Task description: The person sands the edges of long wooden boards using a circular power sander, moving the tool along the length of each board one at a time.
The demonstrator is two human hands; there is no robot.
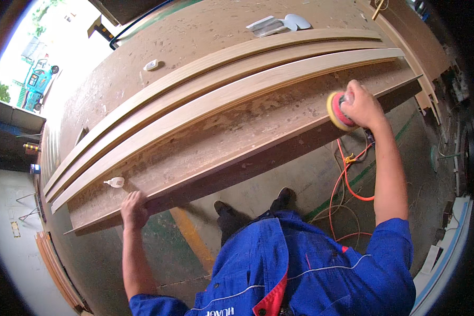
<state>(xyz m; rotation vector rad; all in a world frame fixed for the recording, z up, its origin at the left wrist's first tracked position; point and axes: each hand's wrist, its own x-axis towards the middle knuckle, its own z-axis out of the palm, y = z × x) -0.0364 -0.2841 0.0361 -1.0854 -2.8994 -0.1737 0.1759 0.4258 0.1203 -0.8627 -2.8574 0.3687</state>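
Observation:
My right hand (361, 102) is closed around a round pneumatic sander (339, 111) with a red body and a yellow pad. The pad is tilted against the near edge of a long, thin board (241, 166) that stands along the front of the worktable. Towards the other end, my left hand (134, 209) grips the top edge of this board. Just beyond that hand a small white plastic bottle (115, 182) lies on the tabletop. Several long, pale wooden strips (229, 93) lie side by side behind the board.
The large brown worktable (189, 51) bears a second white bottle (151, 65) and some flat pale pieces (266, 26) at the back. An orange air hose (333, 197) loops down to the floor at the right. More wooden boards (57, 272) lie at the lower left.

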